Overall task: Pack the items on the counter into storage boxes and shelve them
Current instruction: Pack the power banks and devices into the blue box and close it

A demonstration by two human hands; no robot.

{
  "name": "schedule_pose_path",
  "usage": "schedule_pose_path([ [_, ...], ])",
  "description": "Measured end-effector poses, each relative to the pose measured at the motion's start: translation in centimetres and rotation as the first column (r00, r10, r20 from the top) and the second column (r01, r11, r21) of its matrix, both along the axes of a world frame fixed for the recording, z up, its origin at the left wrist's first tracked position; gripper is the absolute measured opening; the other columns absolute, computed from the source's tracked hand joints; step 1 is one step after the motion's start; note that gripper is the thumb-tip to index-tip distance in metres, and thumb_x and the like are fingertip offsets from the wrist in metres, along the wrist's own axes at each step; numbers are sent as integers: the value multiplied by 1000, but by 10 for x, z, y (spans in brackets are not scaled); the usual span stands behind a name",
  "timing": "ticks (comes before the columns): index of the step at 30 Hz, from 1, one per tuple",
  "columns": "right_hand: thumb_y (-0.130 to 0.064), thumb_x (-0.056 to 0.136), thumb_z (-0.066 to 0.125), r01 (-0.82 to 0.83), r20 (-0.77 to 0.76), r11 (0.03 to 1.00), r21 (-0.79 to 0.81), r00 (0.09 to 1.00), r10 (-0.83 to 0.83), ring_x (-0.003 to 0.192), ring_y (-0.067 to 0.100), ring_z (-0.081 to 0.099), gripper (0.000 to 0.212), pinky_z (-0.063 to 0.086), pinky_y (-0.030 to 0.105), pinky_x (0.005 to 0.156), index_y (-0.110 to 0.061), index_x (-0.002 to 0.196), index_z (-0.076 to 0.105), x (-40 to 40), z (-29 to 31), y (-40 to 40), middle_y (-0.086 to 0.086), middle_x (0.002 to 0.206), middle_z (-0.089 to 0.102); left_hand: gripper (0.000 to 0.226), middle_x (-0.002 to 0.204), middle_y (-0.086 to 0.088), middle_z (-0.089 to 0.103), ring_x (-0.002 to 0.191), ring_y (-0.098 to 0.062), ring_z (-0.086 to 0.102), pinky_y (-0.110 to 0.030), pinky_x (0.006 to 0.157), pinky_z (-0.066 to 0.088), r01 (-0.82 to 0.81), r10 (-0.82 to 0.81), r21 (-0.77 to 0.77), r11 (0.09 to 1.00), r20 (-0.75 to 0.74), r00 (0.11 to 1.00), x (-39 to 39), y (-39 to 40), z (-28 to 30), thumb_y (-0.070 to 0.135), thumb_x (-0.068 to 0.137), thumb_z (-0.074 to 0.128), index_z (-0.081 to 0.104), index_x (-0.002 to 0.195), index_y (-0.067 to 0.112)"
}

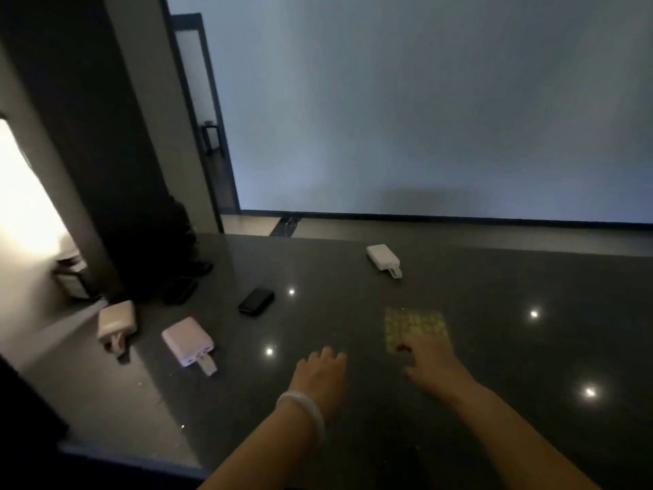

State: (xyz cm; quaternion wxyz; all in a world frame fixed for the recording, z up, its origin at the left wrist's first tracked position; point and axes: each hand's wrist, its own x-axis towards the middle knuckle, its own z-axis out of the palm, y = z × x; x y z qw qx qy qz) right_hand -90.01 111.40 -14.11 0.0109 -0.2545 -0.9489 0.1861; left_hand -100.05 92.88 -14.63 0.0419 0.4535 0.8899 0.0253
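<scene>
On the dark polished counter point(494, 348) lie three white power banks with short cables: one at the far middle point(382, 258), one at the left point(187, 340) and one at the far left edge point(116, 321). A black power bank point(256, 301) lies between them. A flat yellow-green patterned sheet point(415, 325) lies at mid right. My right hand point(429, 362) rests on the sheet's near edge, fingers over it. My left hand point(321, 371), a pale bangle on its wrist, hovers over bare counter with loosely curled fingers and holds nothing.
More dark objects point(182, 290) sit in shadow at the back left beside a dark pillar point(88, 153). A plain wall point(424, 100) rises behind the counter. The counter's near-left edge point(123, 450) drops off. Ceiling lights reflect as bright spots.
</scene>
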Motion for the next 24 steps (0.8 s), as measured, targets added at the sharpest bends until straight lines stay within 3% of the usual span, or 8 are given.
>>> schedule_pose_path([
  [8,-26,85,68,-81,31,997,15,996,81,119,19,51,45,44,31,97,-24,128,55,-106,-3,-16,1,129,56,38,128,-7,47,118,-26,48,-39,98,41,-90,90,46,995,9,996,-86,-8,-8,33,96,50,45,130,16],
  [13,-22,85,68,-9,35,1000,-21,999,10,117,20,52,45,46,33,95,-23,128,56,-150,-8,0,2,128,54,40,130,-7,45,118,-27,46,-39,98,40,-17,16,66,998,25,1000,-142,25,-13,32,96,51,45,131,16],
  [19,-23,85,68,88,77,994,-70,994,-82,114,18,54,42,46,30,93,-22,126,56,-181,-20,30,1,128,54,53,142,-11,36,128,-31,38,-44,104,37,34,-33,-15,999,102,994,-193,79,-43,39,93,54,39,138,16],
  [24,-24,83,71,156,91,980,-123,985,-146,117,18,54,49,45,30,93,-20,129,54,-205,-31,67,2,131,54,79,160,-13,7,147,-35,4,-53,118,14,-69,95,-121,990,218,971,-238,109,-72,55,93,46,12,153,18],
])
